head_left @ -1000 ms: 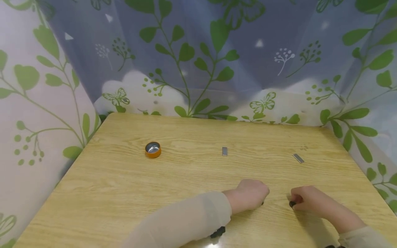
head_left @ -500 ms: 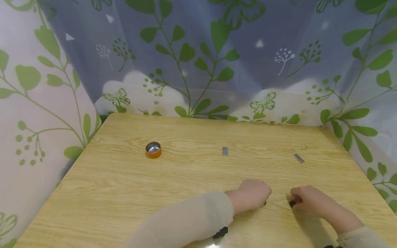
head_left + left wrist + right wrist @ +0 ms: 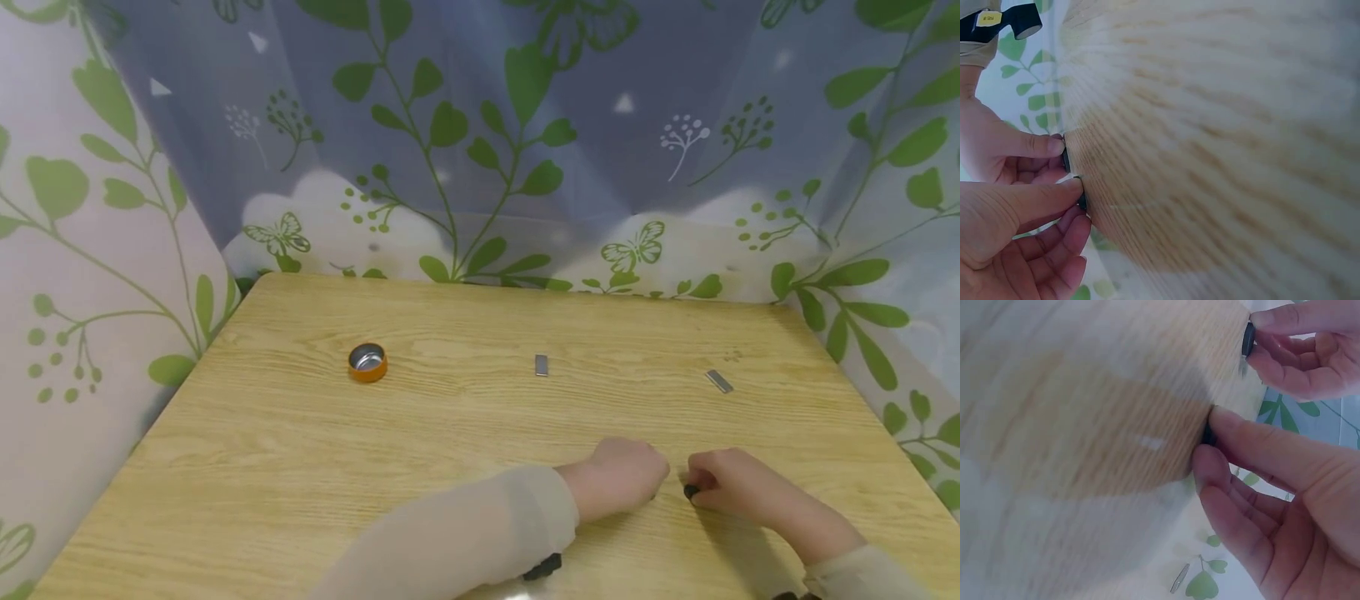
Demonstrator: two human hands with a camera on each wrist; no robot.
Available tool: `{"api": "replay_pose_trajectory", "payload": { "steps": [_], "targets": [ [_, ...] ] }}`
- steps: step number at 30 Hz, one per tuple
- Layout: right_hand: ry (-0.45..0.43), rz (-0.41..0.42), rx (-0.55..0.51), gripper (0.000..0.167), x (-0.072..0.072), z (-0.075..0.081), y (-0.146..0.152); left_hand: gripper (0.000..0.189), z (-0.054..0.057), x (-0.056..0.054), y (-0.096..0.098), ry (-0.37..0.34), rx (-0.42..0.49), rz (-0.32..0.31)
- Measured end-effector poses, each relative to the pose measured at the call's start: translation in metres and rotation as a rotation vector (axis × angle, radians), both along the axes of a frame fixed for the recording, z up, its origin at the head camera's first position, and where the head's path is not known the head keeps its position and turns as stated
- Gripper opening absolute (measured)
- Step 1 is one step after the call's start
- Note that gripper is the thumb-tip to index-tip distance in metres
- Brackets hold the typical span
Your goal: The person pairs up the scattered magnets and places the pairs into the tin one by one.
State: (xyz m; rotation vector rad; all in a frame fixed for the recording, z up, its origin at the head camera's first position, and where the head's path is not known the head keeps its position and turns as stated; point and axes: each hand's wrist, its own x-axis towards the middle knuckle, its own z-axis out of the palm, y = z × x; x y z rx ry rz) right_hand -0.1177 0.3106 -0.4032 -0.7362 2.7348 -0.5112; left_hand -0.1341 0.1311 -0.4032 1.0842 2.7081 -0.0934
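Low over the near right part of the wooden table (image 3: 420, 425), both hands face each other with a small gap between them. The left hand (image 3: 626, 477) pinches a small black disc-like piece (image 3: 1082, 197) between thumb and fingers; in the head view its back mostly hides this piece. Opposite it, the right hand (image 3: 738, 482) pinches a similar black piece (image 3: 691, 492), thumb against forefinger. Seen from the right wrist, the left hand's piece (image 3: 1248, 339) shows a rounded edge, while the right hand's piece (image 3: 1209, 433) is partly covered by fingertips. The two pieces are apart.
An orange bowl (image 3: 367, 362) with a metal inside stands at the left. A flat grey bar (image 3: 542, 365) lies mid-table, and another grey bar (image 3: 719, 381) lies aslant farther right. Leaf-patterned cloth (image 3: 480, 150) hangs behind the table.
The left hand has shifted slightly right and the right hand slightly left, narrowing the gap between them. Both still pinch their black pieces. The bowl and bars stay where they were.
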Motion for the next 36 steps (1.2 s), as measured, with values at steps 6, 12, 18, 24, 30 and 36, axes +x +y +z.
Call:
{"api": "replay_pose_trajectory", "payload": {
  "steps": [6,12,18,24,30,36],
  "targets": [
    [0.006,0.01,0.002,0.025,0.0,0.002,-0.003,0.006,0.002,0.001,0.003,-0.003,0.002,-0.001],
    [-0.03,0.046,-0.076,0.018,0.001,0.002,-0.009,0.009,0.003,0.003,0.005,0.019,-0.012,-0.045],
    [0.007,0.081,-0.079,0.017,-0.001,0.001,-0.015,0.013,0.0,0.004,0.008,0.049,0.022,-0.085],
    [0.018,0.064,-0.072,0.018,-0.001,-0.001,-0.017,0.01,-0.002,0.003,0.01,0.03,0.045,-0.082],
    [0.019,0.044,-0.065,0.019,-0.002,-0.002,-0.017,0.005,-0.003,0.0,0.011,0.02,0.067,-0.107],
    [-0.019,0.023,-0.071,0.023,0.0,-0.001,-0.015,0.008,-0.004,0.001,0.01,0.042,0.068,-0.112]
  ]
}}
